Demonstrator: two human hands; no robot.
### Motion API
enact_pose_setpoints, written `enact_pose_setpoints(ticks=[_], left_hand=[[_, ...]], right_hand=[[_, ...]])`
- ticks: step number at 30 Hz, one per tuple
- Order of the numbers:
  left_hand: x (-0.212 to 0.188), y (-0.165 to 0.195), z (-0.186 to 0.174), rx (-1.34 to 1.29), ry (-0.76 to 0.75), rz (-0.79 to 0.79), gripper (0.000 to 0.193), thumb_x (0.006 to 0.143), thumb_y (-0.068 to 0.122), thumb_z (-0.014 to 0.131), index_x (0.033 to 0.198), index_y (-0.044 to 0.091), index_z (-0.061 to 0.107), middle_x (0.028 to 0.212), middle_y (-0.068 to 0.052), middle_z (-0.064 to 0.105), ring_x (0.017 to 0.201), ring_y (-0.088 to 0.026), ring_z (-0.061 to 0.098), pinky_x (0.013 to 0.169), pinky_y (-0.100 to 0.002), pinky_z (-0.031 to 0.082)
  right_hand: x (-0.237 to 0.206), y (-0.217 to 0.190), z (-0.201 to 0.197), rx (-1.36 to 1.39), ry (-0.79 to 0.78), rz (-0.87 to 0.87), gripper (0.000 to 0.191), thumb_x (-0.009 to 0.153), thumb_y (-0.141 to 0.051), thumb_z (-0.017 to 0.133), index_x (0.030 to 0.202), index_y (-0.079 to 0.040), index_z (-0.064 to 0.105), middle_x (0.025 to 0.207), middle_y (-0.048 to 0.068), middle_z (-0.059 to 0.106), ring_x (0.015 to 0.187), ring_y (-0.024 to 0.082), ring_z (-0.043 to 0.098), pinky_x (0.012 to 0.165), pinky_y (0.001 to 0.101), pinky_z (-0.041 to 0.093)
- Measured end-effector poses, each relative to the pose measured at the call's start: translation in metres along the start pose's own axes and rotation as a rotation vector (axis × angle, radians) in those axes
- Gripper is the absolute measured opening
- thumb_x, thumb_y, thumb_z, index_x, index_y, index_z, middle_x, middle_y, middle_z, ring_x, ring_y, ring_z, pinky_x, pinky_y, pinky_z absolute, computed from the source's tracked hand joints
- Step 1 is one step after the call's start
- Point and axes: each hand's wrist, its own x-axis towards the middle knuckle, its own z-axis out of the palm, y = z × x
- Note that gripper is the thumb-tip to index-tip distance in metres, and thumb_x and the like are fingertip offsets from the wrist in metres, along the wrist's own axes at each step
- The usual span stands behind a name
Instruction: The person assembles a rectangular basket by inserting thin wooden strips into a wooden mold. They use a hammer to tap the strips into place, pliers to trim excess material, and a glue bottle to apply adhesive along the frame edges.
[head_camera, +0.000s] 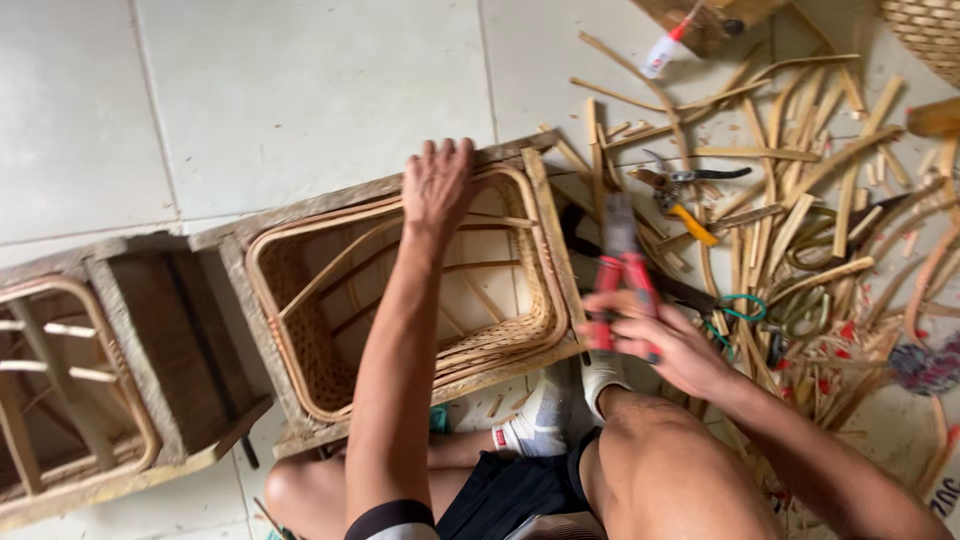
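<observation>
From the head view, the left hand (437, 185) lay flat, fingers spread, pressing on the far rim of the rattan basket (410, 290), which sat inside a wooden frame mould (255, 310) on the tiled floor (250, 90). The right hand (665, 340) was closed around red-handled pruning shears (620, 275), blades pointing away, just beside the frame's right edge. A steady press on the rim and a cut made close to the weave would probably have served best. Cut rattan strips (800, 180) littered the floor to the right
</observation>
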Motion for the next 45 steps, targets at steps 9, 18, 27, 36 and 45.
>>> enact_pose_setpoints(ticks=[9, 18, 27, 36, 45], left_hand=[[0.004, -0.009, -0.002, -0.051, -0.135, -0.062, 0.068, 0.093, 0.068, 0.063, 0.117, 0.005, 0.057, 0.109, -0.014, 0.065, 0.104, -0.03, 0.059, 0.082, -0.047, 0.054], [-0.004, -0.005, -0.012, 0.031, 0.006, -0.036, 0.061, 0.096, 0.068, 0.054, 0.108, 0.008, 0.058, 0.098, -0.01, 0.066, 0.092, -0.024, 0.061, 0.072, -0.04, 0.053], [-0.004, -0.009, -0.006, 0.069, 0.023, 0.005, 0.037, 0.101, 0.046, 0.063, 0.105, 0.01, 0.059, 0.095, -0.007, 0.066, 0.093, -0.022, 0.062, 0.069, -0.037, 0.054], [-0.005, -0.022, -0.009, 0.062, 0.014, 0.039, 0.083, 0.073, 0.077, 0.063, 0.114, 0.005, 0.059, 0.1, -0.009, 0.067, 0.091, -0.022, 0.062, 0.079, -0.044, 0.056], [-0.01, -0.028, -0.011, 0.095, -0.108, 0.012, 0.085, 0.086, 0.085, 0.051, 0.106, 0.003, 0.06, 0.093, -0.011, 0.066, 0.086, -0.021, 0.06, 0.071, -0.036, 0.056]], right_hand=[[0.089, -0.03, 0.081, 0.184, -0.095, 0.166, 0.055, 0.099, -0.018, 0.052, 0.152, -0.005, 0.05, 0.089, 0.003, 0.046, 0.103, 0.019, 0.065, 0.097, 0.0436, 0.056], [0.115, -0.018, 0.126, 0.093, 0.105, 0.106, 0.042, 0.091, -0.019, 0.054, 0.132, -0.012, 0.057, 0.098, 0.003, 0.053, 0.086, 0.014, 0.059, 0.079, 0.038, 0.054], [0.107, -0.029, 0.125, 0.212, 0.082, 0.08, 0.037, 0.088, -0.016, 0.051, 0.123, -0.006, 0.057, 0.103, 0.012, 0.062, 0.091, 0.024, 0.065, 0.085, 0.0414, 0.053], [0.08, -0.062, 0.111, -0.249, -0.035, 0.039, 0.038, 0.089, -0.023, 0.052, 0.124, -0.009, 0.058, 0.11, 0.009, 0.065, 0.107, 0.021, 0.07, 0.089, 0.0368, 0.058], [0.071, -0.067, 0.046, -0.371, -0.07, 0.028, 0.028, 0.096, -0.023, 0.051, 0.112, -0.003, 0.062, 0.096, 0.01, 0.073, 0.085, 0.016, 0.063, 0.075, 0.0312, 0.048]])
